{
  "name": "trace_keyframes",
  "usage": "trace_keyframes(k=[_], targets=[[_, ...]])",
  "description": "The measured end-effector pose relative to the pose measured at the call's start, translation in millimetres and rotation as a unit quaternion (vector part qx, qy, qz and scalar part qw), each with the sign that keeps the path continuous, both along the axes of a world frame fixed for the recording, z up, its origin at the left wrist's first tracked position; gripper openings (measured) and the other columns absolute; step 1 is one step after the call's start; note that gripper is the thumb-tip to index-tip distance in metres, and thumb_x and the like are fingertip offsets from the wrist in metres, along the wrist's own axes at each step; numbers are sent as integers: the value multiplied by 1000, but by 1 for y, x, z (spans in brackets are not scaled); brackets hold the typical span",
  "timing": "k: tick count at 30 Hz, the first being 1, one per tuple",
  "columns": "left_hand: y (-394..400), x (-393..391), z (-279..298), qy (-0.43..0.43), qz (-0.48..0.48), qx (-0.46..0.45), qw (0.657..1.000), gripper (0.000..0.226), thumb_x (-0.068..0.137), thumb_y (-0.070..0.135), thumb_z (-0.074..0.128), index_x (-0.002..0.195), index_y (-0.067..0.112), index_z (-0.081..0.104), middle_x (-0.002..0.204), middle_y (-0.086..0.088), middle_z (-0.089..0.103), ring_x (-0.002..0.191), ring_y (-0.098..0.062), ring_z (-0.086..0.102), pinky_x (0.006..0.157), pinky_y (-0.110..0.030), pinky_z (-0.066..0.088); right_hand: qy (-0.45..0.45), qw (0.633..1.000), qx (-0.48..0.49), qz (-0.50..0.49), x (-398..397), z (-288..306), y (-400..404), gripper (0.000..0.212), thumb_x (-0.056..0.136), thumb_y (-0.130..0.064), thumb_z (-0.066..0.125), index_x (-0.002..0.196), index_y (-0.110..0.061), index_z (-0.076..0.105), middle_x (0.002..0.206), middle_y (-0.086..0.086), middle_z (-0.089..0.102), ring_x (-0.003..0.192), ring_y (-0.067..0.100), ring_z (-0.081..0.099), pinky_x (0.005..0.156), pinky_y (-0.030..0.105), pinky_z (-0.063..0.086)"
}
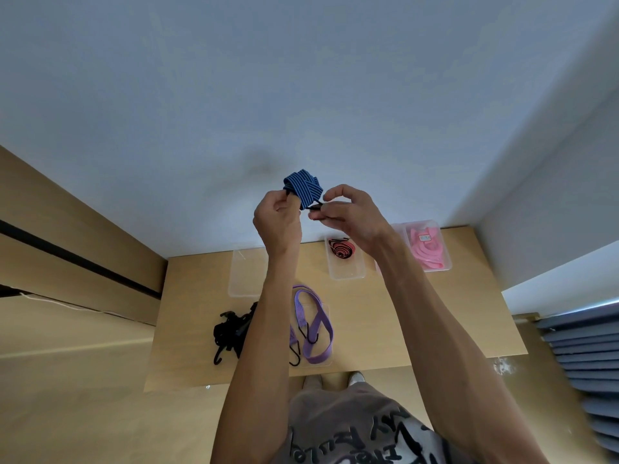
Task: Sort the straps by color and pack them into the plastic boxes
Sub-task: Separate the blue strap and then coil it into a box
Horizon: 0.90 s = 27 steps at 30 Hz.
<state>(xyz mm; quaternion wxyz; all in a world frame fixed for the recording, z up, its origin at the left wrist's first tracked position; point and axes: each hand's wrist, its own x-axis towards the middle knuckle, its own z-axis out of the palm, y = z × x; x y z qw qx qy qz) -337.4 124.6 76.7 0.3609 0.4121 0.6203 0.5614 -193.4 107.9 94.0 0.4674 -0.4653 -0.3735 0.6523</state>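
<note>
Both hands are raised above the wooden table (435, 323). My left hand (278, 219) grips a wound-up blue striped strap (303, 187). My right hand (348, 212) pinches the black hook end of that strap. On the table lie a purple strap (316, 326) with black hooks on a clear lid and a black strap bundle (231, 333). At the back stand a clear box (246, 276) with nothing visible in it, a box (346, 267) with a coiled red-and-black strap (341, 249), and a box (427, 244) of pink straps.
A white wall rises behind the table. Wooden furniture with a white cord stands at the left. Blue slatted material is at the right edge. My feet show at the table's near edge.
</note>
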Motion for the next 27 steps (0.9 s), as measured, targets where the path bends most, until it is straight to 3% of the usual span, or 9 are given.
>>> trace_keyframes(k=[3,5,9,11,13,15,18,24,27], targets=[[-1,-1,0,76,29,26,996,6,87,5,63,83,8,66,71,11,64,66,3,62,61,-12,46,-48,998,28,10,-5,0,-2,28,80,17,61,103,3,68,105,23,74,99,24,71,85,25,55],[-2,-2,-1,106,30,42,993,6,87,4,62,83,3,66,70,8,64,65,1,61,60,-13,47,-84,995,55,-5,-8,-1,-3,31,80,17,63,108,7,70,103,20,75,95,19,73,84,23,55],[-1,-5,-2,141,34,61,988,7,87,5,62,83,2,67,72,1,66,68,-11,62,62,-25,51,-199,972,115,-56,-17,-6,-4,15,84,4,71,98,0,75,92,11,76,84,19,75,81,28,56],[0,-5,-4,139,42,54,988,8,87,6,62,82,3,67,71,2,66,68,-11,62,62,-26,51,-284,942,166,-69,-21,-8,-4,10,86,-5,72,95,-7,77,92,3,72,81,13,68,77,23,50],[0,-6,-4,129,43,43,990,9,87,5,61,82,3,68,71,3,65,68,-11,62,63,-26,52,-331,918,205,-74,-23,-9,-3,9,88,-11,72,95,-11,77,101,2,64,89,11,60,76,17,44],[0,-6,-4,111,44,30,992,9,88,5,61,83,4,68,71,5,64,67,-9,61,64,-26,52,-330,913,228,-71,-23,-8,-3,7,90,-10,70,94,-10,75,106,4,63,95,10,60,74,20,45],[0,-7,-3,60,21,19,998,9,89,2,60,83,8,66,71,8,64,64,1,59,62,-18,49,-319,909,247,-102,-27,-8,-2,5,92,-5,66,90,-5,70,100,7,66,88,13,63,70,22,47],[-9,-4,-1,47,-64,40,996,7,89,-4,58,85,-5,63,76,-19,64,67,-13,53,60,-21,42,-317,910,221,-153,-27,-6,3,9,95,-9,61,86,-10,63,84,-4,65,72,1,57,64,14,42],[-9,-2,0,41,-82,53,994,8,90,-4,57,86,-3,63,79,-19,64,71,-15,53,62,-20,43,-305,912,212,-173,-28,-8,2,10,98,-11,58,89,-8,61,82,-6,63,68,-2,56,61,13,42]])
